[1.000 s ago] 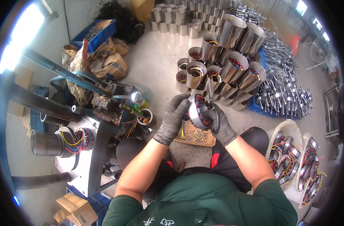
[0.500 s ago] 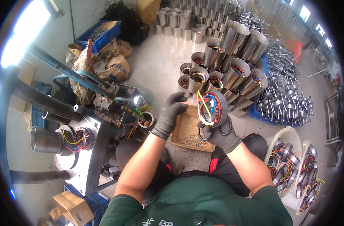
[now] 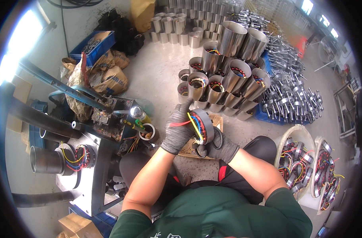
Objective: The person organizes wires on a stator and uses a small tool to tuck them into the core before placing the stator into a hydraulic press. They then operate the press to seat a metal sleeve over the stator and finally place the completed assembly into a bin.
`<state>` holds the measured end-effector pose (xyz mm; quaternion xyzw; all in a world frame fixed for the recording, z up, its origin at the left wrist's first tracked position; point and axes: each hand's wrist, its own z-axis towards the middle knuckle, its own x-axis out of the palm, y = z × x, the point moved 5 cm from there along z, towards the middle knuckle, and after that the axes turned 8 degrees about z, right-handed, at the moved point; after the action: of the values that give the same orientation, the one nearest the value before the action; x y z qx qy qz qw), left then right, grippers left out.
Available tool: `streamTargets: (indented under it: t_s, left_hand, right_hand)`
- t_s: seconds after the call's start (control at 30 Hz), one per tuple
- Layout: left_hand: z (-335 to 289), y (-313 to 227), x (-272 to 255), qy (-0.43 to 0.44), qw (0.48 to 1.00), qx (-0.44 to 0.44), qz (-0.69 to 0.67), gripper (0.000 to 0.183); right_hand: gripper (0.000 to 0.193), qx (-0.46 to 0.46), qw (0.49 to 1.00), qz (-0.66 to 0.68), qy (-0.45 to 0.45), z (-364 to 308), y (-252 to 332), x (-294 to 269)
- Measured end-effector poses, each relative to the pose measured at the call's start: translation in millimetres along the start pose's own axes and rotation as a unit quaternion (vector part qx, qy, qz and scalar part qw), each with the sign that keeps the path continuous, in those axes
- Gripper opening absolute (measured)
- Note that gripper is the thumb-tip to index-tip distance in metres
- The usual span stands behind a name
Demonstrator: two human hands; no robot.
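Note:
Between my gloved hands is a motor stator [image 3: 204, 126], a dark grey ring with red windings and loose yellow, blue and red leads. My left hand [image 3: 178, 133] is closed at the stator's left side, its fingertips hidden behind the ring. A red lead [image 3: 180, 123] lies across that glove. From the right and below, my right hand [image 3: 225, 149] grips the stator. Black looped handles, apparently scissors [image 3: 219, 138], show in the same hand; their blades are hidden. Below the hands, partly covered by them, a cardboard box [image 3: 217, 120] rests on the floor.
Steel cylinders [image 3: 233, 33], several with stators inside, stand ahead. Right of them lie piled rotor shafts [image 3: 294, 99]; nearer are tubs [image 3: 277, 158] of wired stators. At left, a press-like machine [image 3: 84, 186] carries another stator [image 3: 85, 156]. Sacks [image 3: 113, 81] and a blue crate [image 3: 90, 51] sit behind.
My left hand has come onto the stator from beside it. The stator has moved left and slightly down and turned more side-on. The red lead now shows across my left glove.

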<state>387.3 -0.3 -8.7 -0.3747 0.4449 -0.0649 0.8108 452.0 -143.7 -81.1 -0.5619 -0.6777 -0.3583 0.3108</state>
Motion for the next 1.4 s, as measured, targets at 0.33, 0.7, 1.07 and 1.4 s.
streamTargets:
  t_s: [0.33, 0.7, 1.07, 1.4]
  left_hand:
    - [-10.7, 12.4, -32.5, -0.040, 0.938, -0.093, -0.332, 0.039]
    - [-33.1, 35.7, -14.5, 0.131, 0.946, -0.217, -0.203, 0.024]
    - [-69.0, 87.7, 70.4, 0.304, 0.771, -0.268, -0.491, 0.041]
    - [-65.9, 79.2, 57.1, 0.396, 0.912, -0.056, -0.095, 0.031]
  right_hand:
    - [0.027, 0.045, 0.994, 0.026, 0.099, -6.9, -0.8, 36.5]
    - [0.017, -0.502, 0.692, -0.510, -0.097, 12.5, 61.9, 13.6]
    - [0.043, -0.459, 0.563, -0.682, -0.082, -6.0, 14.9, 62.7]
    - [0.029, -0.539, 0.645, -0.535, -0.082, -1.5, 34.1, 59.0]
